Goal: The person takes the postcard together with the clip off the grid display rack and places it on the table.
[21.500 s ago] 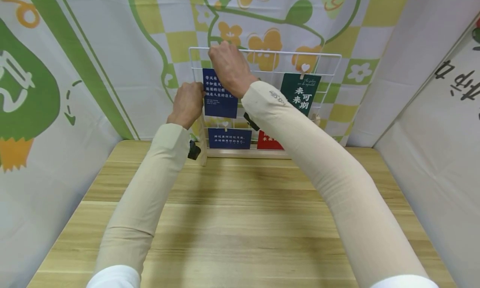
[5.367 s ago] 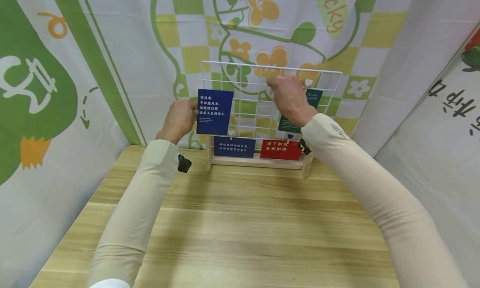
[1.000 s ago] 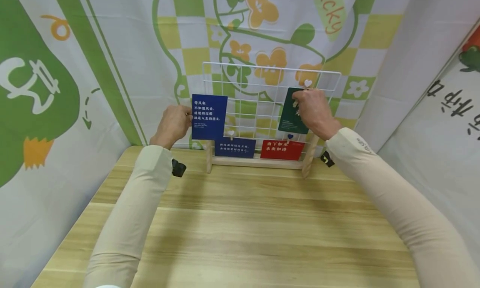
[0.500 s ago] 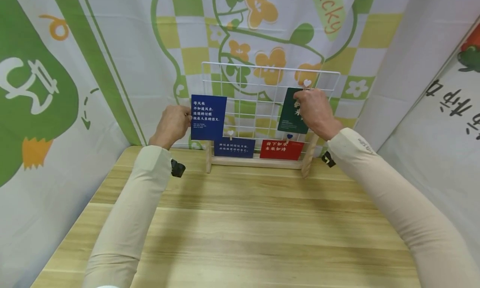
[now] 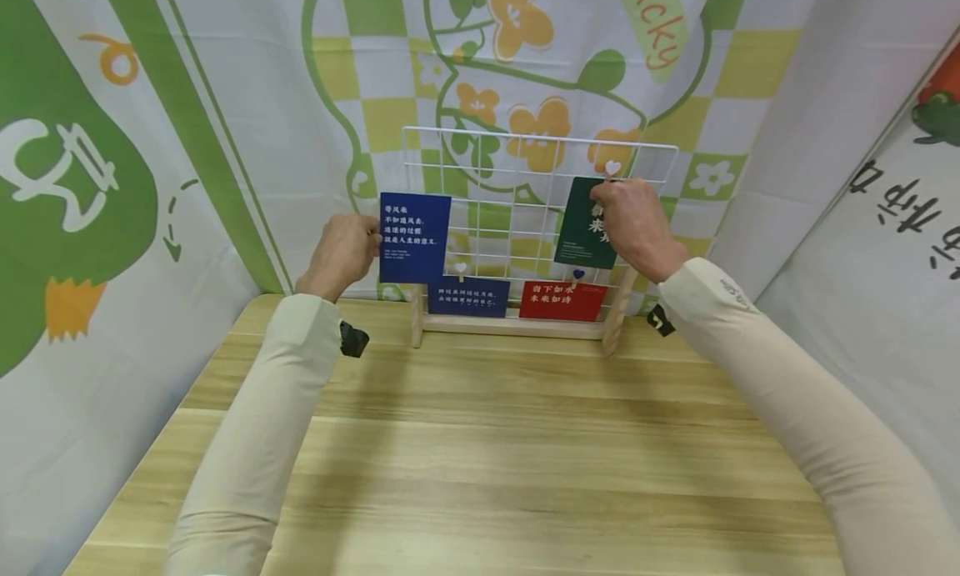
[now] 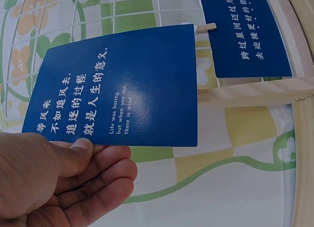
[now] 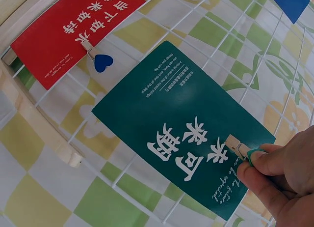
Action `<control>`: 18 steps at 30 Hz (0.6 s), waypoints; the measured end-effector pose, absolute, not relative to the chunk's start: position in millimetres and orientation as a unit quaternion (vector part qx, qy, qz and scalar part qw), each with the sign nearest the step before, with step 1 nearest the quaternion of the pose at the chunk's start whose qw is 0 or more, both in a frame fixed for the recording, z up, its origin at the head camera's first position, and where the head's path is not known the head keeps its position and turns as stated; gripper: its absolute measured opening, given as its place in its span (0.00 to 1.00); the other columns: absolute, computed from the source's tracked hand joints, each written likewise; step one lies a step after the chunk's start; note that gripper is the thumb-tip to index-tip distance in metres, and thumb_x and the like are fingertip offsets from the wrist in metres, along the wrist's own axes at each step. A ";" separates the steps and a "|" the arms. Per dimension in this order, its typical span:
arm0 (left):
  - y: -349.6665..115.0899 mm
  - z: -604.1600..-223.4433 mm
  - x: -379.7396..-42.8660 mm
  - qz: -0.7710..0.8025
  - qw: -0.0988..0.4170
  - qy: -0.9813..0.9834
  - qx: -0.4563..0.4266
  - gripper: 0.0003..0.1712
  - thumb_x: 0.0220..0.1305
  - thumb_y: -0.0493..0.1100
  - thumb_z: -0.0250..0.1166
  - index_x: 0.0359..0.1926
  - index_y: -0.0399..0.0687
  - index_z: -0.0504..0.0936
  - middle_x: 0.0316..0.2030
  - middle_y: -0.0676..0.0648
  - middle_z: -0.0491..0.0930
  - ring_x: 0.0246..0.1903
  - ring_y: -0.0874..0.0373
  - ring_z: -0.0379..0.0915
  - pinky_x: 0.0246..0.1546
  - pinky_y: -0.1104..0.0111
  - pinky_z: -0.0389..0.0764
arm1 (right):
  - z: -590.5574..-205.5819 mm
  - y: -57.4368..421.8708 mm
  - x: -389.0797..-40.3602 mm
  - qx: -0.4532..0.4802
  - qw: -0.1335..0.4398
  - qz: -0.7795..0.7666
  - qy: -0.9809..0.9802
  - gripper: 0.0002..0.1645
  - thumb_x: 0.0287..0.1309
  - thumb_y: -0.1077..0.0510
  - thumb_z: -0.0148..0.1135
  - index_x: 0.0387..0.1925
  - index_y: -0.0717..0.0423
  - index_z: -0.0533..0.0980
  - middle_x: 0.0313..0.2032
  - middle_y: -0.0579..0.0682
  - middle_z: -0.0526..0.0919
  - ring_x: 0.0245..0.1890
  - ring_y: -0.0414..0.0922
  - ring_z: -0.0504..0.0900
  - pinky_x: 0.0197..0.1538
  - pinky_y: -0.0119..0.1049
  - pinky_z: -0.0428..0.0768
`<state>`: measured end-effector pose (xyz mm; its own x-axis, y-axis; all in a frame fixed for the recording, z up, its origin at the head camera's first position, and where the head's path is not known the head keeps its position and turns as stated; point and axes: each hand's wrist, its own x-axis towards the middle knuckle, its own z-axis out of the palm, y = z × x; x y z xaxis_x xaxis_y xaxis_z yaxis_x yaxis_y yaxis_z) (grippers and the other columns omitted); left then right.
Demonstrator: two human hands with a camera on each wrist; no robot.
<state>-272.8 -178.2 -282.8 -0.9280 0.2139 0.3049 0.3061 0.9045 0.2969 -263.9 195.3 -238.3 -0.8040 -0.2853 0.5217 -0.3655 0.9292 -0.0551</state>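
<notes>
A blue card (image 5: 414,237) with white writing is pinched by its edge between the thumb and fingers of my left hand (image 5: 341,249), in front of the left side of a white wire grid (image 5: 512,201). My right hand (image 5: 637,224) pinches a small wooden clothespin (image 7: 235,144) with a green top, its tip over a green card (image 7: 162,104). That green card hangs at the grid's right, below a white-heart clothespin (image 5: 612,168). In the head view, my right hand covers part of its writing.
Low on the grid hang another blue card (image 5: 470,299) and a red card (image 5: 562,302), each with a heart clothespin. The grid stands in a wooden base (image 5: 513,326) at the back of a wooden table (image 5: 480,451), before a patterned cloth.
Since the oldest frame, the blue card has come off the grid into my left hand, shifting left and down. My right hand has moved from the grid's upper left to the green card.
</notes>
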 end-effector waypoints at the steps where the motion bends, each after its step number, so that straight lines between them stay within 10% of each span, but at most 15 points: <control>1: -178.1 -283.2 -272.5 -0.173 0.133 -0.967 -0.135 0.11 0.66 0.36 0.52 0.29 0.40 0.79 0.26 0.40 0.82 0.27 0.48 0.77 0.27 0.60 0.75 | -238.8 195.8 -264.0 0.172 0.263 0.075 -0.946 0.16 0.61 0.71 0.46 0.42 0.62 0.80 0.39 0.62 0.84 0.39 0.58 0.83 0.40 0.48 0.81; 18: -178.1 -284.8 -274.6 -0.168 0.128 -0.968 -0.140 0.11 0.66 0.35 0.52 0.31 0.39 0.79 0.27 0.39 0.82 0.27 0.48 0.78 0.28 0.58 0.76 | -240.4 200.6 -263.5 0.164 0.253 0.079 -0.950 0.18 0.59 0.73 0.45 0.43 0.64 0.80 0.41 0.62 0.83 0.39 0.58 0.83 0.40 0.47 0.81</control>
